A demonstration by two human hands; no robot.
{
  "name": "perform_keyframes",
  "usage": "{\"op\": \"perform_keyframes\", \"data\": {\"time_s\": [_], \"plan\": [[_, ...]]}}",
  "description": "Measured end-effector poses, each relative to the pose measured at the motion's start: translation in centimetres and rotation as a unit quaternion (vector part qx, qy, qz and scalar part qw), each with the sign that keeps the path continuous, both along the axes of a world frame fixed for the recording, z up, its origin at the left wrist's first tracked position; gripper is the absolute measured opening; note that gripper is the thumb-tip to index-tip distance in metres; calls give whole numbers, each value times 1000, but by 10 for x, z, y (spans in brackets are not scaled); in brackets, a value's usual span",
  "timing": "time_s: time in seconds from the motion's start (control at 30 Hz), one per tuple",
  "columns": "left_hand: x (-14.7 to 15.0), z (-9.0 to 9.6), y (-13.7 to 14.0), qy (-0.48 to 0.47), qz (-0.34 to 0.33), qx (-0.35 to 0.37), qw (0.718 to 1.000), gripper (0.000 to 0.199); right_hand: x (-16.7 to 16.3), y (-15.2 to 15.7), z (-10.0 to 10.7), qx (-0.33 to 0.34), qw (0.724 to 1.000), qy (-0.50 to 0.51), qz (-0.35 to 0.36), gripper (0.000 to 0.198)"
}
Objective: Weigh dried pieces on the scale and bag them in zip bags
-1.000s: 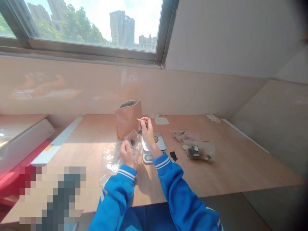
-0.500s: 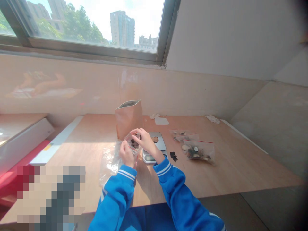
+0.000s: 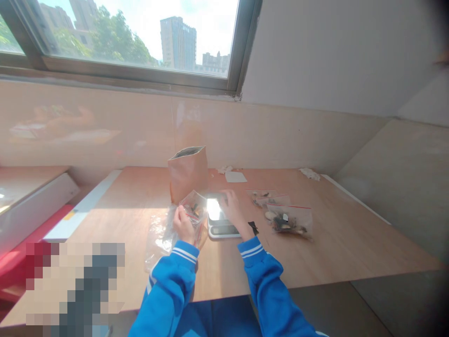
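Note:
My left hand (image 3: 184, 224) is closed on the edge of a clear zip bag (image 3: 196, 200), its mouth spread apart and dark dried pieces inside. My right hand (image 3: 231, 208) is over the right side of a small white kitchen scale (image 3: 226, 232), fingers curled together at the plate. Whatever lies between those fingertips is hidden. Sunlight glares off the scale's plate. A black scrap (image 3: 253, 228) lies on the table just right of the scale, near my right wrist. Flat clear plastic bags (image 3: 159, 238) lie under and left of my left hand.
A brown paper bag (image 3: 188, 173) stands open behind my left hand. Two filled zip bags, a nearer one (image 3: 291, 222) and a farther one (image 3: 266, 197), lie to the right. White paper (image 3: 236, 177) and crumpled tissue (image 3: 310, 174) lie along the wall.
My right hand has left the zip bag's mouth and moved right, over the scale. The brown piece seen on the plate earlier no longer shows. My left hand stays on the bag.

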State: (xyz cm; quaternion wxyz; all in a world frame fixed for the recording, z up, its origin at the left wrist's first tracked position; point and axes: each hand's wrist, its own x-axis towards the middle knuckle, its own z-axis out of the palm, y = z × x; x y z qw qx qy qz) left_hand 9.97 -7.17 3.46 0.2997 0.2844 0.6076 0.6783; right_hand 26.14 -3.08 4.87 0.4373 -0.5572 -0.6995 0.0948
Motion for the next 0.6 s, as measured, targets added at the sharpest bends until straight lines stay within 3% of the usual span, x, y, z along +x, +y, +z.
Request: {"op": "perform_keyframes", "data": {"time_s": [0.13,0.27,0.47,0.6], "plan": [[0,3,-1,-16,-2,-2,1000,38,14,0,-25,-49,991,-112,-44,21],[0,5,-2,-21,-4,-1,1000,36,17,-2,-27,-27,994,-96,-46,14],[1,2,-1,-16,-10,2,1000,36,-2,-15,13,14,997,78,-3,25],[0,1,0,-18,-15,12,1000,37,-33,-27,51,42,989,101,97,33]]}}
